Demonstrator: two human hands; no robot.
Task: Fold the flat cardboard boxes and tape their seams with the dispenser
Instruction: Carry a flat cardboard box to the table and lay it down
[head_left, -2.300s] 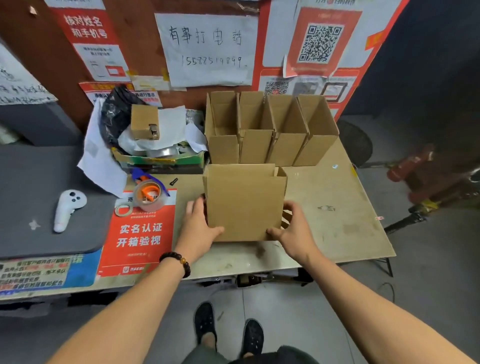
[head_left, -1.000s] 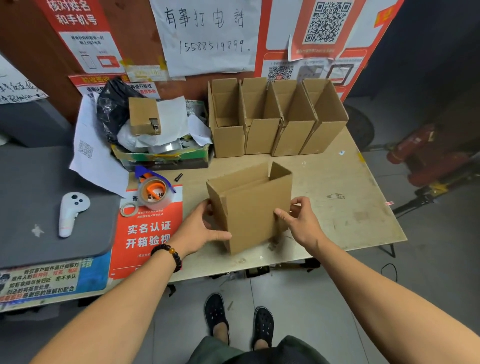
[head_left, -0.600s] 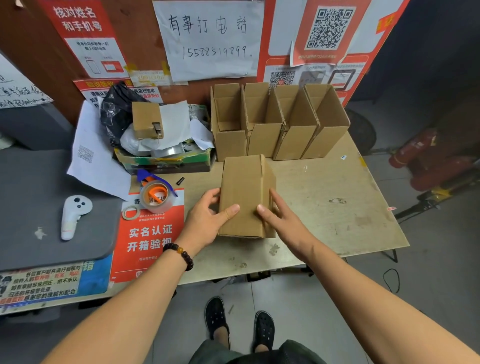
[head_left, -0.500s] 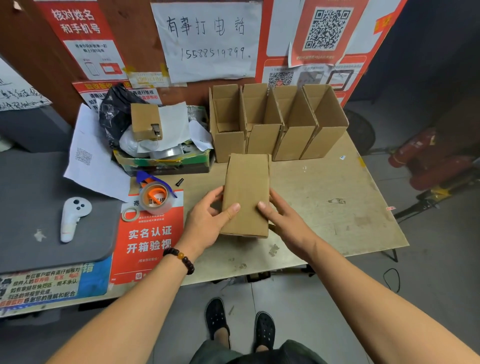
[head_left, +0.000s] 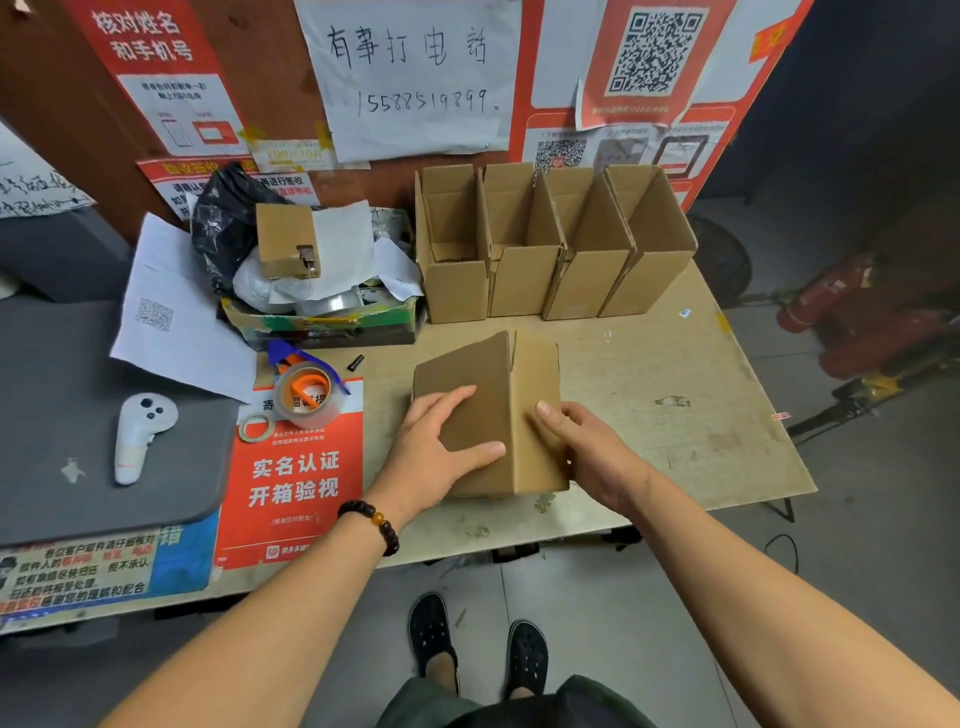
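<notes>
A half-formed cardboard box (head_left: 493, 410) is held on the plywood table (head_left: 675, 441), near the front edge and roughly at mid-width, with one vertical corner turned toward the camera. The left hand (head_left: 441, 457) is laid flat on the box's left panel, fingers spread and extended, thumb pointing toward the corner. The right hand (head_left: 587, 452) is pressed against the right panel, fingers loosely curved along it; neither hand is closed around anything else. Open tabletop is seen to the right of the box as far as the table's right edge, and a bare strip is left between the box and the row behind it. At the back edge, against the postered wall, four erected boxes (head_left: 550, 244) are stood touching side by side, tops open; their insides appear bare as far as can be seen. Left of these, a shallow green-printed carton (head_left: 322, 319) is heaped with white paper, a black bag and a small cardboard piece. The tape dispenser (head_left: 306, 389), orange and blue with a clear roll, is lying on a red notice (head_left: 296, 483) left of the held box, well apart from the left hand; a small tape ring (head_left: 256, 427) is just beside it. A white controller (head_left: 140, 436) is resting on the grey mat (head_left: 62, 415) at far left.
</notes>
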